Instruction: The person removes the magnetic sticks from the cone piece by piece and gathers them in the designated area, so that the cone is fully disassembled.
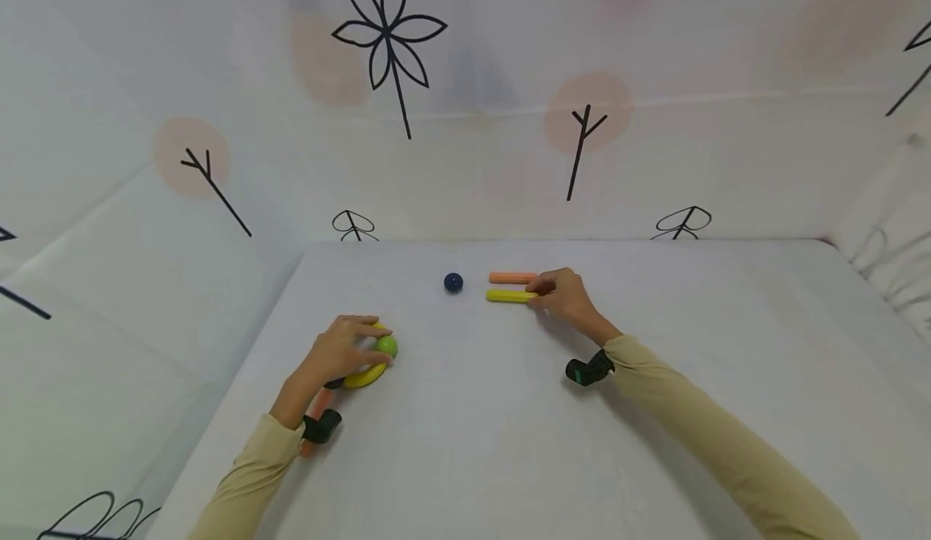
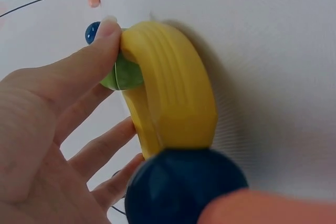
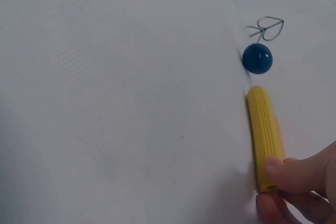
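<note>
My left hand (image 1: pixel 340 352) has its thumb and fingers around a green ball (image 1: pixel 387 347), where curved yellow pieces (image 2: pixel 178 87) meet it. At the near end of the curve sits a dark blue ball (image 2: pixel 184 187), with an orange stick (image 1: pixel 309 446) running from it beneath the wrist. Farther back, my right hand (image 1: pixel 567 297) pinches the right end of a straight yellow stick (image 1: pixel 509 296). Just behind that lies an orange stick (image 1: pixel 511 277), its right end hidden by the fingers. A second blue ball (image 1: pixel 453 282) rests left of these two sticks, apart from them.
Everything lies on a white table (image 1: pixel 465 443). A pale cloth wall (image 1: pixel 480 176) with printed flowers and twigs rises behind the far edge, and more cloth hangs at the left and right sides.
</note>
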`<state>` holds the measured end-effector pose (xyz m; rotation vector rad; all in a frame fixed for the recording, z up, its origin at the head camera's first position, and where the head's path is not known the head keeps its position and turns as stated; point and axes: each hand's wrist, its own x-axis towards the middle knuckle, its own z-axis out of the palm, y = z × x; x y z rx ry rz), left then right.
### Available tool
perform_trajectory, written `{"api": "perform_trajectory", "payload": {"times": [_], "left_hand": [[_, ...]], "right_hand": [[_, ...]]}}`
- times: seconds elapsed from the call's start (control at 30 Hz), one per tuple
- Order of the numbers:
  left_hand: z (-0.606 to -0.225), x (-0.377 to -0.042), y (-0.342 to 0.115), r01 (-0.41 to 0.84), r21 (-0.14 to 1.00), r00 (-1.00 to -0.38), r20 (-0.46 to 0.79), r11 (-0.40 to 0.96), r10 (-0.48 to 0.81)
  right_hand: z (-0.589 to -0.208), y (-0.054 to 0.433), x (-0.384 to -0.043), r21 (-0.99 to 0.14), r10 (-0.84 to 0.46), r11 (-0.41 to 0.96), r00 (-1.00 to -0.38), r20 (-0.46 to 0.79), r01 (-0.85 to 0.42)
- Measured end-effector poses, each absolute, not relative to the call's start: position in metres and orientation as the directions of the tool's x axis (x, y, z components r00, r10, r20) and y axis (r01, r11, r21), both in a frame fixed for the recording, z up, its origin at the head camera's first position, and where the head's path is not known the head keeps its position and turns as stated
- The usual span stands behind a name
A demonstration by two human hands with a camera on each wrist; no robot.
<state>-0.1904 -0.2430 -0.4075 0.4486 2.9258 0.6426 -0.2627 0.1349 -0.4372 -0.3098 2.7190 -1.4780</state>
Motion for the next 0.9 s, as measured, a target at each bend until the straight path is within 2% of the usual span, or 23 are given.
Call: {"api": "perform_trajectory", "payload": {"times": [0.17,0.33,0.53,0.77,0.9], "left_hand": [[-0.403,-0.190,-0.243,0.259,0.406,-0.941,-0.098,0.876,0.324],[-0.397,-0.191,-0.250,0.305,0.383,-0.907,-0.162,0.872,0.388],[-0.395,-0.189,-0.258,0.336,0.424,-0.879,-0.179,0.841,0.441],[-0.396,-0.184,-0.252,0.234,0.324,-0.943,-0.155,0.917,0.295],[-0.390,-0.182,-0.249,0.172,0.313,-0.958,-0.169,0.934,0.233]], "right_hand": [[-0.434,0.134,-0.261,-0.811,-0.168,0.567,-0.984,0.057,-0.144],[-0.434,0.132,-0.261,-0.796,-0.158,0.586,-0.985,0.069,-0.150],[-0.434,0.130,-0.260,-0.774,-0.168,0.608,-0.981,0.093,-0.178],[-0.431,0.124,-0.254,-0.702,-0.169,0.668,-0.969,0.181,-0.248],[-0.426,0.118,-0.248,-0.686,-0.191,0.667,-0.957,0.218,-0.289]]}}
